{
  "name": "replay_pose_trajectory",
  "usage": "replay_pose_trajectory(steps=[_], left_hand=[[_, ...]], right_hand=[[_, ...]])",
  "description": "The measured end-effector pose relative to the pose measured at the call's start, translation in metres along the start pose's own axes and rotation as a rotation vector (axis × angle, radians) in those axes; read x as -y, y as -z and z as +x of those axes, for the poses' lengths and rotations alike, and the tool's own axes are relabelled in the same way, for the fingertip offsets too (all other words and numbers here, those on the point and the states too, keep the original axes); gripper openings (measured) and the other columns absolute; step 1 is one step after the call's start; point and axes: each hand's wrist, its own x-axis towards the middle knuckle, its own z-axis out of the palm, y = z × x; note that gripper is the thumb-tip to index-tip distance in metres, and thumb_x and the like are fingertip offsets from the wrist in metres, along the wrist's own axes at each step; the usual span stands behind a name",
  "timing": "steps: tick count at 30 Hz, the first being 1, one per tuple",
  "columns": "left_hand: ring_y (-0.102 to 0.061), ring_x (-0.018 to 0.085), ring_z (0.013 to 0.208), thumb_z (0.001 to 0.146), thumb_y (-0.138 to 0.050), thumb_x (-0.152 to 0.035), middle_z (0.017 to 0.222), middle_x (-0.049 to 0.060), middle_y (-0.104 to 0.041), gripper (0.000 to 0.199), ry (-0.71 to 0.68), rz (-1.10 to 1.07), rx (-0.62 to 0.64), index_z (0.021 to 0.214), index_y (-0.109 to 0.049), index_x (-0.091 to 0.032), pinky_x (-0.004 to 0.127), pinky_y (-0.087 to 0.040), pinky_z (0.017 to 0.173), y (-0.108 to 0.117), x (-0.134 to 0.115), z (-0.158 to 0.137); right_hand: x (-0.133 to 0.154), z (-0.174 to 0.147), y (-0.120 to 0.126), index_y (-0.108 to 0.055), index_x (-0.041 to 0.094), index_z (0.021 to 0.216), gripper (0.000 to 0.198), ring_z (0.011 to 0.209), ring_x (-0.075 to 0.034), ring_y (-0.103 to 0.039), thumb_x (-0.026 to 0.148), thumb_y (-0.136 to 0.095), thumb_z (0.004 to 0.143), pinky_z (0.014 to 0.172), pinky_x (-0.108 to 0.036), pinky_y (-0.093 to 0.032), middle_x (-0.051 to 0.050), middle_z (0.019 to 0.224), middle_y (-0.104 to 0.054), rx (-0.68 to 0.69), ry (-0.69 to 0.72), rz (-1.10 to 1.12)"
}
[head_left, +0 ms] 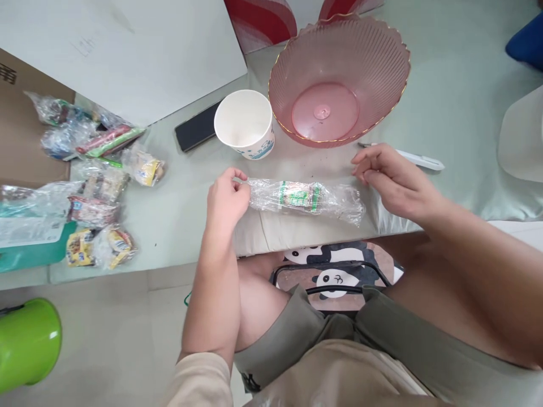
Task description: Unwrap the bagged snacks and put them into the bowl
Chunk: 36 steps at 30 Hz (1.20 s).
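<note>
A clear plastic wrapper [339, 203] with green print lies lengthwise on the table edge in front of me, a small snack [297, 195] inside its middle. My left hand [228, 198] pinches the left end of this wrapper between thumb and fingers. Close to the wrapper's right end, my right hand [382, 175] hovers with loosely curled fingers, slightly apart, and nothing visible between them. Behind the right hand lies a white utility knife [419, 160]. A white paper cup [246, 127] with blue print stands beyond the left hand, beside a pink ribbed bowl [339, 62] with a gold rim.
A dark phone [197, 129] lies partly behind the cup. Several packaged snacks [95, 209] are heaped at left, near a cardboard box [31, 113] and a white board [139, 51]. A green bucket [31, 345] stands on the floor. At right is a white container [524, 135].
</note>
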Motion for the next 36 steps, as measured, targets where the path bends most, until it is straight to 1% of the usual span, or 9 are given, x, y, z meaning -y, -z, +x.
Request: replay_pose_trajectory(steps=[3,6,10,13,19,23,27,30,36], left_hand=[[-0.061,0.021,0.069,0.074,-0.060,-0.015,0.080,0.001,-0.068,0.023,-0.081,0.117,-0.013,0.094,-0.064,-0.025,0.036,-0.047,0.067,0.002,-0.003,-0.004],[-0.067,0.027,0.105,0.076,-0.067,-0.014,0.117,0.007,-0.068,0.029,-0.450,0.102,-0.133,0.103,-0.065,-0.024,0.045,-0.053,0.098,0.003,-0.011,-0.013],[-0.060,0.028,0.131,0.079,-0.075,-0.021,0.135,0.007,-0.064,0.032,-0.777,0.085,0.183,0.110,-0.068,-0.026,0.047,-0.048,0.115,0.001,-0.014,-0.018],[-0.066,0.024,0.121,0.083,-0.071,-0.020,0.131,0.006,-0.068,0.030,-0.728,0.062,0.360,0.113,-0.071,-0.025,0.041,-0.054,0.106,-0.001,-0.010,-0.014],[-0.067,0.015,0.083,0.090,-0.061,-0.022,0.109,0.005,-0.075,0.011,-0.660,-0.058,0.272,0.083,-0.068,-0.020,0.028,-0.051,0.067,0.000,-0.012,-0.015],[-0.068,0.019,0.097,0.083,-0.072,-0.027,0.116,0.006,-0.073,0.013,-0.644,-0.016,0.297,0.094,-0.071,-0.020,0.030,-0.052,0.077,-0.002,-0.013,-0.013],[-0.067,0.019,0.091,0.083,-0.069,-0.026,0.108,0.005,-0.072,0.010,-0.592,0.027,0.382,0.089,-0.073,-0.020,0.034,-0.052,0.082,-0.002,-0.008,-0.009],[-0.067,0.018,0.090,0.083,-0.065,-0.024,0.103,0.004,-0.073,0.007,-0.585,-0.080,0.311,0.080,-0.069,-0.020,0.033,-0.052,0.082,-0.001,-0.008,-0.009],[-0.068,0.018,0.086,0.083,-0.068,-0.028,0.090,0.004,-0.073,0.009,-0.607,-0.339,0.128,0.079,-0.063,-0.021,0.034,-0.055,0.078,-0.007,-0.007,-0.003]], right_hand=[[0.008,-0.003,0.004,-0.066,0.027,0.115,0.024,0.099,-0.027,-0.067,0.038,-0.051,0.100,0.090,-0.047,-0.056,-0.009,0.105,-0.068,-0.001,0.192,-0.188],[0.019,-0.004,-0.004,-0.064,0.025,0.126,0.041,0.116,-0.031,-0.065,0.050,-0.061,0.095,0.097,-0.049,-0.055,-0.014,0.127,-0.065,0.086,0.393,-0.244],[0.023,-0.002,-0.011,-0.070,0.023,0.116,0.024,0.103,-0.025,-0.070,0.032,-0.058,0.097,0.083,-0.040,-0.057,-0.012,0.125,-0.069,0.225,0.424,-0.367],[0.021,0.000,-0.006,-0.071,0.022,0.098,0.016,0.085,-0.021,-0.070,0.027,-0.056,0.098,0.074,-0.034,-0.055,-0.008,0.100,-0.074,0.173,0.312,-0.386],[0.020,0.001,0.004,-0.066,0.023,0.087,0.010,0.067,-0.019,-0.064,0.025,-0.058,0.093,0.064,-0.034,-0.049,-0.004,0.080,-0.070,-0.053,0.081,-0.435],[0.022,0.001,0.003,-0.067,0.024,0.092,0.011,0.077,-0.021,-0.068,0.024,-0.056,0.093,0.070,-0.036,-0.053,-0.005,0.088,-0.073,-0.203,0.087,-0.429],[0.019,-0.001,0.006,-0.070,0.022,0.113,0.031,0.087,-0.025,-0.070,0.034,-0.065,0.085,0.079,-0.043,-0.057,-0.008,0.104,-0.075,-0.044,0.051,-0.409],[0.016,-0.002,0.007,-0.072,0.023,0.096,0.017,0.079,-0.023,-0.068,0.031,-0.063,0.084,0.074,-0.041,-0.056,-0.006,0.092,-0.075,0.015,0.001,-0.406],[0.027,-0.004,0.002,-0.064,0.024,0.087,0.005,0.086,-0.026,-0.073,0.026,-0.059,0.087,0.078,-0.042,-0.057,-0.007,0.092,-0.077,-0.150,0.006,-0.388]])
